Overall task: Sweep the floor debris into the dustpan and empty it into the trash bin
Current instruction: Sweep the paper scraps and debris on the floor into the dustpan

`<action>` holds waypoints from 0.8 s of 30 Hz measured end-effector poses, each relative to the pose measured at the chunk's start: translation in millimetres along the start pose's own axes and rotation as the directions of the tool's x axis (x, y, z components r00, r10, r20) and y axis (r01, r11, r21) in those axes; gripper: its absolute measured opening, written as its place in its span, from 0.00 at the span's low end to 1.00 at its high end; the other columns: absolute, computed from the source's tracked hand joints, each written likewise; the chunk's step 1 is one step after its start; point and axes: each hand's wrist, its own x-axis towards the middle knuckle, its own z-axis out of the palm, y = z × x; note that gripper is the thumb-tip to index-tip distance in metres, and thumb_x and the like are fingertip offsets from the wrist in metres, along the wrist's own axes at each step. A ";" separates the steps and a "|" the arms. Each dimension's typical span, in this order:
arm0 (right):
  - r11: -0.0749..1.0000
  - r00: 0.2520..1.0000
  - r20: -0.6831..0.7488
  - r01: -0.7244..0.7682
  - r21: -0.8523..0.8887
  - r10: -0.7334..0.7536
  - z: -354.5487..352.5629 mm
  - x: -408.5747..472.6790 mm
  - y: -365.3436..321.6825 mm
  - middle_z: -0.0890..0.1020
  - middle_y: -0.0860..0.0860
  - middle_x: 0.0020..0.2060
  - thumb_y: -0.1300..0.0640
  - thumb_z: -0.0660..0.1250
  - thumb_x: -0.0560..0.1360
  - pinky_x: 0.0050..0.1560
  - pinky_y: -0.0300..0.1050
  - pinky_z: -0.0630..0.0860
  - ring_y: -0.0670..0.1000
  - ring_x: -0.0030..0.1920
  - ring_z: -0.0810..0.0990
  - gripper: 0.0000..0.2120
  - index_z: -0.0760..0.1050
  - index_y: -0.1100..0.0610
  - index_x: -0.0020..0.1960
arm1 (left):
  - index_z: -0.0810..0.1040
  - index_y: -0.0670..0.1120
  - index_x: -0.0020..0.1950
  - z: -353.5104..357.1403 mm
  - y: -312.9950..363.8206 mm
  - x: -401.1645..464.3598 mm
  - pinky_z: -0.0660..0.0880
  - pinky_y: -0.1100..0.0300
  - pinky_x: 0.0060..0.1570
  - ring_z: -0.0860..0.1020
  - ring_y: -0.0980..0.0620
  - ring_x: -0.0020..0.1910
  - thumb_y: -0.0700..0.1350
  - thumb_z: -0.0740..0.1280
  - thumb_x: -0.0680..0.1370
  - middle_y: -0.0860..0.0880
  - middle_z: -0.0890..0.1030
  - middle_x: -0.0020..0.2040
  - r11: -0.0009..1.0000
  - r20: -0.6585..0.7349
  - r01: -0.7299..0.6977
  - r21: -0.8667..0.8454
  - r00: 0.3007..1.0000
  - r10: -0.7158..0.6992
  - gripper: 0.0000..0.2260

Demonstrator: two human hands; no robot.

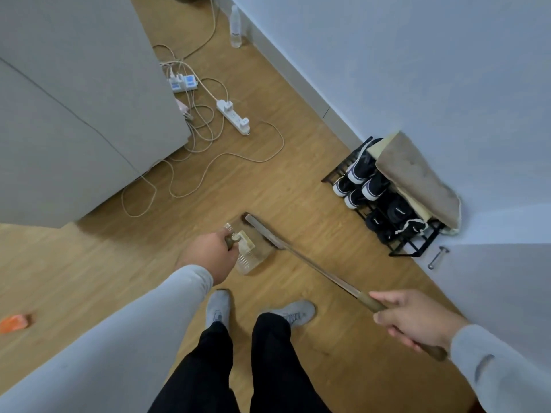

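Observation:
A clear plastic dustpan (249,257) rests on the wood floor just ahead of my feet, with a pale scrap of debris (245,239) lying in it. My left hand (208,254) is closed on the dustpan's brown handle. My right hand (417,320) grips the long brown handle of a broom (313,268). The broom's narrow head (262,229) lies against the dustpan's open right side. No trash bin is in view.
A grey cabinet (74,114) fills the left. Power strips (234,116) and loose white cables (208,162) lie on the floor ahead. A black shoe rack (384,201) with shoes stands against the right wall. A bottle (235,26) stands far back. An orange object (15,323) lies at left.

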 end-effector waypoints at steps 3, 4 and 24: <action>1.000 0.998 -0.061 0.010 0.025 -0.008 -4.5 -11.2 -5.6 0.78 0.52 0.27 0.60 0.68 0.79 0.28 0.43 0.73 0.48 0.24 0.72 0.30 0.65 0.48 0.79 | 0.75 0.53 0.63 0.5 0.6 0.3 0.70 0.57 0.33 0.76 0.48 0.37 0.56 0.60 0.81 0.52 0.78 0.40 1.000 -0.004 0.003 0.003 1.000 -0.003 0.14; 1.000 0.996 -0.091 0.019 0.021 -0.017 -0.6 -5.8 -11.1 0.79 0.52 0.27 0.60 0.68 0.79 0.28 0.43 0.73 0.49 0.24 0.72 0.30 0.66 0.48 0.79 | 0.75 0.53 0.63 1.1 0.9 -0.2 0.70 0.58 0.32 0.76 0.49 0.37 0.56 0.60 0.81 0.52 0.78 0.40 1.000 -0.007 0.006 0.006 1.000 -0.006 0.14; 0.995 0.997 -0.071 0.033 0.094 -0.026 -14.7 6.5 -16.8 0.79 0.53 0.29 0.58 0.67 0.81 0.26 0.42 0.72 0.47 0.24 0.72 0.27 0.67 0.51 0.78 | 0.76 0.54 0.63 0.2 -1.2 -0.1 0.75 0.57 0.37 0.80 0.46 0.42 0.56 0.60 0.80 0.52 0.79 0.42 1.000 -0.020 -0.008 -0.001 1.000 0.008 0.14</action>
